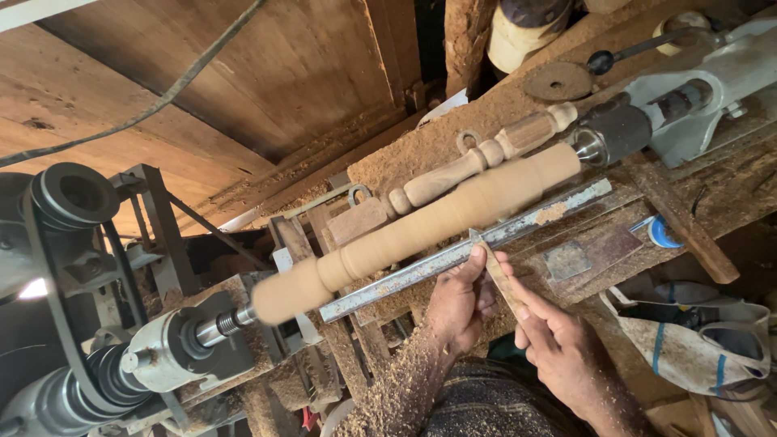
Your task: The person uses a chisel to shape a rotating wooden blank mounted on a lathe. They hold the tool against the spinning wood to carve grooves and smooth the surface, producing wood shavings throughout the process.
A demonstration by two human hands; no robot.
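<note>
At lower left of the frame, belt-driven pulleys [73,243] turn the headstock; a pale wooden spindle [421,226] runs diagonally toward the tailstock [696,97] at upper right. The left hand [461,299] pins a flat chisel [495,271] on the metal tool rest [465,247]; the right hand [562,348] grips its handle. Sound practice: blade firmly seated, light cuts. The spindle lies just above both hands.

Pale, smooth matt wood spindle [421,231] on my lathe; below it a rusty, paint-flecked metal tool rest [486,239]; beside it, rough sawdust-coated planks [453,137].
</note>
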